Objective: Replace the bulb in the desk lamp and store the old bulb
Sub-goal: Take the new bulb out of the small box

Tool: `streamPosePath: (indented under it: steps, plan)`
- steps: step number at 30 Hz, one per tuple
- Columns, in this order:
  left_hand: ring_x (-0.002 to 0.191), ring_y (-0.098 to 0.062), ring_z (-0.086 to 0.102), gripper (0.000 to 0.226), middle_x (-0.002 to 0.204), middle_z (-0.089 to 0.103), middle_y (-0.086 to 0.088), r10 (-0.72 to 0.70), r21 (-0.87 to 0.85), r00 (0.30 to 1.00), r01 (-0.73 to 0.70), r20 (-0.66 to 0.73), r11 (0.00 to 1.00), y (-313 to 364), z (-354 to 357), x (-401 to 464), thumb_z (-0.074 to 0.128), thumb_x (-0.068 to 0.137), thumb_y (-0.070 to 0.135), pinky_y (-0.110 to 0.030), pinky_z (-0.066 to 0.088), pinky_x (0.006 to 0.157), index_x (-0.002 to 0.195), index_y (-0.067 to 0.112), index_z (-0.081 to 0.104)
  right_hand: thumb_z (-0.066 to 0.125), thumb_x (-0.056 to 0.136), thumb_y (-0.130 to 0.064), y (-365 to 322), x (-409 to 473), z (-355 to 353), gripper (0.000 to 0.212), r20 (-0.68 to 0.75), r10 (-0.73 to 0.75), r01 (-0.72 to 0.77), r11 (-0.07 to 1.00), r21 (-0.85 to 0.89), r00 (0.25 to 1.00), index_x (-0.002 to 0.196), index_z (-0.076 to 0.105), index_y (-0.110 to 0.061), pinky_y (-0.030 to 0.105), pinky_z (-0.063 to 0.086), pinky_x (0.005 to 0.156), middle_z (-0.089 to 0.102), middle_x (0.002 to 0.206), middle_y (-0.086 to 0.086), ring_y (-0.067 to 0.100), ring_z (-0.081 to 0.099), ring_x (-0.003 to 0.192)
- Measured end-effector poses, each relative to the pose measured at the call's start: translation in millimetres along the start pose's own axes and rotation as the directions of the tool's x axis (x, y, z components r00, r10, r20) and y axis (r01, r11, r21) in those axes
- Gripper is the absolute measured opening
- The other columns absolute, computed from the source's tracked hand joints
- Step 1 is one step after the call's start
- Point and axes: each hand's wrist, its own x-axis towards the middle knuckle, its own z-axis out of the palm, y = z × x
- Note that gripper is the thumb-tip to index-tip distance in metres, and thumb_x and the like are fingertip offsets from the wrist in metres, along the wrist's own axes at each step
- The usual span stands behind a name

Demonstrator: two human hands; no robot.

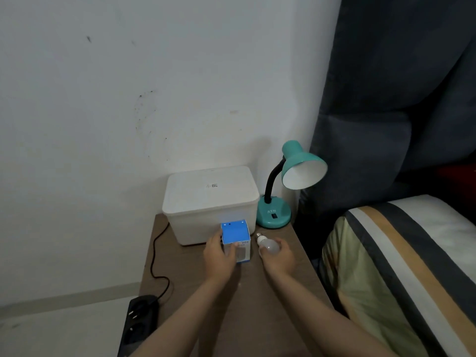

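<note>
right hand (279, 256) wraps the globe of a white led bulb (268, 244), screw cap aimed toward the far edge of the surface (304, 253), likely so the threads stay free for fitting. bulb sits low over the surface, just right of the box; contact with the wood cannot be told. frosted dome, white collar, metal cap.

left hand (219, 256) grips a blue and white bulb box (237, 240), top flap shut, steadying it upright against the front of a lidded white storage bin (211, 202).

teal desk lamp (288, 181) at the far right corner, shade tilted toward the bed; socket looks empty, though its depth is hidden.
</note>
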Motion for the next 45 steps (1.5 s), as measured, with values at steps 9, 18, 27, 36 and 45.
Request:
streamPosePath:
  steps: [9, 18, 27, 36, 45]
  plan:
    - [0.102, -0.017, 0.057, 0.041, 0.114, 0.061, -0.002, -0.051, -0.04, 0.998, 0.049, -0.027, 0.998, -2.5, 2.4, 1.4, 0.068, 0.082, 0.022, -0.033, 0.052, 0.081, 0.12, 0.012, 0.055, 0.072, 0.076, -0.042, 2.4, 13.0, 4.7, 0.053, -0.002, -0.051, 0.05, 0.986, -0.157, 0.999, 0.124, 0.054, -0.026, 0.042, 0.047, 0.094, 0.054, 0.119, 0.016, 0.036, 0.052, 0.112]
    - [0.098, -0.012, 0.055, 0.043, 0.111, 0.062, -0.001, -0.046, -0.059, 0.999, 0.045, 0.001, 0.997, -5.6, -1.2, 5.5, 0.073, 0.078, 0.019, -0.035, 0.054, 0.081, 0.118, 0.012, 0.057, 0.068, 0.081, -0.016, -9.0, -4.6, -6.3, 0.027, -0.023, -0.43, 0.427, 0.9, -0.093, 0.902, 0.108, 0.062, -0.016, 0.038, 0.049, 0.087, 0.059, 0.106, 0.003, 0.021, 0.055, 0.1]
    - [0.092, -0.014, 0.059, 0.037, 0.108, 0.066, -0.005, -0.06, -0.133, 0.998, 0.063, 0.024, 0.989, -4.2, -5.5, 4.4, 0.071, 0.08, 0.014, -0.017, 0.045, 0.069, 0.114, 0.011, 0.059, 0.062, 0.086, -0.011, -18.6, -9.1, 15.7, 0.028, 0.224, -0.375, 0.372, 0.926, 0.059, 0.899, 0.113, 0.061, -0.012, 0.033, 0.056, 0.084, 0.064, 0.104, 0.004, 0.01, 0.063, 0.089]
    - [0.093, -0.014, 0.057, 0.037, 0.11, 0.064, -0.005, -0.069, -0.112, 0.996, 0.074, 0.048, 0.991, -2.4, -6.5, 6.1, 0.069, 0.081, 0.013, -0.02, 0.045, 0.073, 0.116, 0.009, 0.058, 0.062, 0.087, -0.008, -21.8, -6.2, 14.1, 0.028, 0.256, -0.439, 0.465, 0.884, -0.048, 0.861, 0.114, 0.063, -0.008, 0.001, 0.044, 0.067, 0.056, 0.108, 0.002, -0.002, 0.058, 0.08]
    - [0.091, -0.013, 0.058, 0.035, 0.11, 0.064, -0.005, -0.112, -0.074, 0.986, 0.122, 0.125, 0.99, 1.8, -12.0, 15.6, 0.071, 0.08, 0.013, -0.018, 0.043, 0.069, 0.112, 0.009, 0.057, 0.063, 0.087, -0.011, -23.8, -5.3, 12.8, 0.036, 0.276, -0.477, 0.526, 0.838, -0.144, 0.835, 0.122, 0.059, -0.007, 0.015, 0.049, 0.079, 0.058, 0.115, 0.006, 0.008, 0.059, 0.085]
